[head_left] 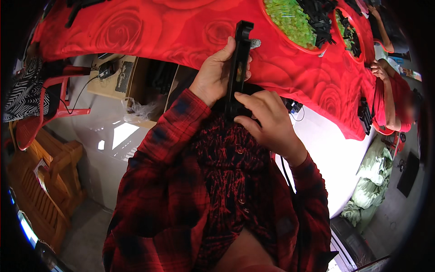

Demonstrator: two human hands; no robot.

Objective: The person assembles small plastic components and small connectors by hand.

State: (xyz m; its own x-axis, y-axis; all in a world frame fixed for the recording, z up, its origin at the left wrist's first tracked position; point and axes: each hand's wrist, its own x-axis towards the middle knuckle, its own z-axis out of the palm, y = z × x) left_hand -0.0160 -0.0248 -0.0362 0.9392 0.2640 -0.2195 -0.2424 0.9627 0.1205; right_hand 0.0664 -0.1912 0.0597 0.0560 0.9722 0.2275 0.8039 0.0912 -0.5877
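Observation:
My left hand [211, 78] is wrapped round a long, narrow black plastic piece [238, 61], which stands lengthwise in front of me with a hooked upper end. A slot with something yellowish-green in it shows along its middle. By the left fingertips, a small grey speckled thing [255, 43] sticks out beyond the piece; its kind is unclear. Thumb and forefinger of my right hand [268, 119] pinch the lower end of the piece, the other fingers curled. The piece hangs just off the near edge of the table with the red rose-patterned cloth [167, 31].
Two red trays on the table hold small green pieces [290, 25] and black strips [319, 22]. At the right, a person in red [394, 99] works by the table. A cardboard box [111, 79], a red chair [43, 118] and wooden furniture [41, 190] stand left; green sacks [371, 177] lie right.

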